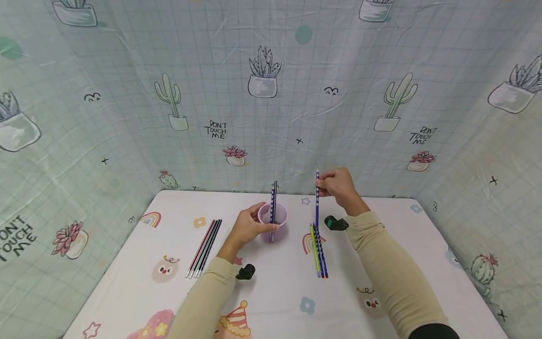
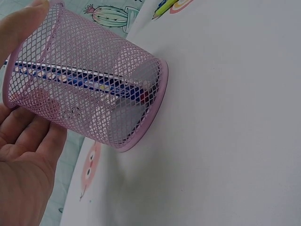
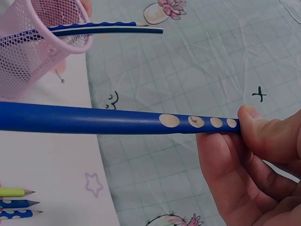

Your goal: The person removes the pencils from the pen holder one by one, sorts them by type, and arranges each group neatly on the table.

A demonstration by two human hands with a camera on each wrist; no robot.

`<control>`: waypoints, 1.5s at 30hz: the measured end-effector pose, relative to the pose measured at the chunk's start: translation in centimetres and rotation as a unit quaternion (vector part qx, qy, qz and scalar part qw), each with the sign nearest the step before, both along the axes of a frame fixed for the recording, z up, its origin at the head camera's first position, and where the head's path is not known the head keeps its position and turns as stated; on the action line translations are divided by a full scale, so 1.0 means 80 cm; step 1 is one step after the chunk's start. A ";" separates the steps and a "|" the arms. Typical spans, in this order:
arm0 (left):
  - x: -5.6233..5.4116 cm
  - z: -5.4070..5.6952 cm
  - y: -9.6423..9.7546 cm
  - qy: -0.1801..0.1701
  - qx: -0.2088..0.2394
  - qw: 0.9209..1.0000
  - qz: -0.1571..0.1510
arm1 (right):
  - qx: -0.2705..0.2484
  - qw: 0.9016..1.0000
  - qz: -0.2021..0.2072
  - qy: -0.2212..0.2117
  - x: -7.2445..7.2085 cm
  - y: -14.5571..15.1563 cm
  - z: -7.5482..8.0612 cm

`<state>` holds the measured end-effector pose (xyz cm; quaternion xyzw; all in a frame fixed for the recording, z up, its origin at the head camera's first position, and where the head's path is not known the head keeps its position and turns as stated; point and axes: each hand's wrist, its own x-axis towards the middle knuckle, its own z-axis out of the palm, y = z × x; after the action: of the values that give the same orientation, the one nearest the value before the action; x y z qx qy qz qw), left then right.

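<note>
My left hand (image 1: 250, 228) holds a pink mesh pencil cup (image 2: 101, 52), thumb at the near rim and fingers round the side. Inside the cup stand two pencils (image 3: 106, 29), a blue dotted one and a dark one; their lower ends show through the mesh in the left wrist view. To the right, my right hand (image 1: 337, 185) pinches another blue dotted pencil (image 3: 94, 118) near its upper, pointed end. That pencil is upright in the head view, its lower part just above a small group of pencils (image 1: 322, 259) on the table.
Blue dotted pencils and a yellow-green pencil (image 1: 315, 249) make up the right group. Several dark and red pencils (image 1: 204, 249) lie side by side left of the cup. A printed cloth wall (image 1: 271, 122) rises behind the white table (image 1: 271, 306). Black camera mounts (image 1: 336, 223) sit at both wrists.
</note>
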<state>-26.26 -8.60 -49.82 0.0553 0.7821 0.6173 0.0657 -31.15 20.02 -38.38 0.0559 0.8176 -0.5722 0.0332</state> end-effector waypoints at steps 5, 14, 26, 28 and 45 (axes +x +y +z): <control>0.002 0.001 0.000 0.001 0.004 1.000 -0.004 | -0.003 1.000 0.007 -0.005 0.001 0.005 -0.006; 0.002 -0.002 -0.001 -0.006 0.009 1.000 -0.006 | -0.001 1.000 0.011 -0.025 0.003 0.011 -0.020; 0.001 -0.002 -0.002 -0.006 0.008 1.000 -0.005 | 0.005 0.999 0.014 -0.049 0.005 0.017 -0.037; 0.001 -0.002 -0.002 -0.005 0.010 1.000 -0.005 | 0.005 0.999 0.015 -0.048 0.004 0.019 -0.039; 0.002 0.002 0.000 -0.003 0.006 1.000 -0.006 | 0.008 0.997 0.029 -0.065 0.008 0.022 -0.060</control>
<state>-26.14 -8.62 -49.64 0.0583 0.7781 0.6214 0.0710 -30.48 21.80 -43.20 0.0693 0.8194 -0.5597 0.1030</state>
